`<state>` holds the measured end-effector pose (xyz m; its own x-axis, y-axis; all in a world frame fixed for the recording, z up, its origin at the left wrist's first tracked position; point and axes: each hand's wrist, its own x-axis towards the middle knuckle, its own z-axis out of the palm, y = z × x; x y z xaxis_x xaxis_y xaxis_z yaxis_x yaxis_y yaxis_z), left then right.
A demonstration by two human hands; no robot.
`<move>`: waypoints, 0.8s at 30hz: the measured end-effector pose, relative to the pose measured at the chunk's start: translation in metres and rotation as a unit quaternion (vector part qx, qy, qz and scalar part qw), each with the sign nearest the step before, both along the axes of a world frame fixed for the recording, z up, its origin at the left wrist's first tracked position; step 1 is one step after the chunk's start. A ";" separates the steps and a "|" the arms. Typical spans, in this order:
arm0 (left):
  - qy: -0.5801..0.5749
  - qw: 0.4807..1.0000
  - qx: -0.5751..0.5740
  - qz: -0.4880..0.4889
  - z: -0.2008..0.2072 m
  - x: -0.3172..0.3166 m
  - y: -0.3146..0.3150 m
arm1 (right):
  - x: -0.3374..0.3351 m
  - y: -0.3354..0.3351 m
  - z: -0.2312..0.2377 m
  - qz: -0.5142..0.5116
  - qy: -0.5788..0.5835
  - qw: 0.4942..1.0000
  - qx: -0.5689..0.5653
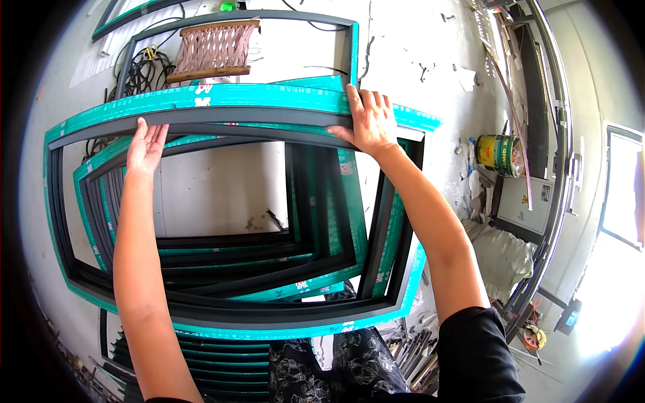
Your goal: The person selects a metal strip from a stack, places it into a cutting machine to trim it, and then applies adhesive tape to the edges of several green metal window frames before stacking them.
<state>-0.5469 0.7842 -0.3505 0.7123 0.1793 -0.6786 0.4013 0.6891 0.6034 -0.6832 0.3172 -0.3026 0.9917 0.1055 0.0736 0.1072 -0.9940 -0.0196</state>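
A large dark grey window frame (pixel 269 117) with green protective film spans the space in front of me, its near bar close to my legs. My right hand (pixel 371 122) grips the far bar near its right corner, fingers over the filmed outer edge and thumb along the inner side. At the left part of that bar, my left hand (pixel 146 146) is turned palm up. Its thumb lies against the bar and its other fingers reach to the bar's lower edge. Inside and below the held frame, several similar frames (pixel 322 201) lie stacked at differing angles.
Beyond stands another grey frame (pixel 248 13), with a strung wooden-ended rack (pixel 216 48) and black cable (pixel 144 70) nearby. A green-yellow bucket (pixel 498 155) and a metal rail (pixel 561 134) are at right. Offcut strips (pixel 418 356) lie by my legs.
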 end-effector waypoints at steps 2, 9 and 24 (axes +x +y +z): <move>-0.024 0.999 0.030 -0.010 0.002 0.004 0.001 | 0.003 -0.003 -0.005 0.011 -0.023 1.000 -0.009; 0.043 0.996 0.065 0.034 0.002 0.013 -0.020 | 0.002 -0.017 -0.006 0.024 -0.026 0.999 -0.039; 0.078 0.977 0.185 -0.067 0.028 0.062 0.000 | 0.006 -0.024 0.004 0.057 -0.043 0.997 -0.004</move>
<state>-0.4848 0.7843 -0.3228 0.6395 0.3446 -0.6872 0.5803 0.3699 0.7255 -0.6777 0.2931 -0.2986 0.9633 0.2171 0.1576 0.2196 -0.9756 0.0020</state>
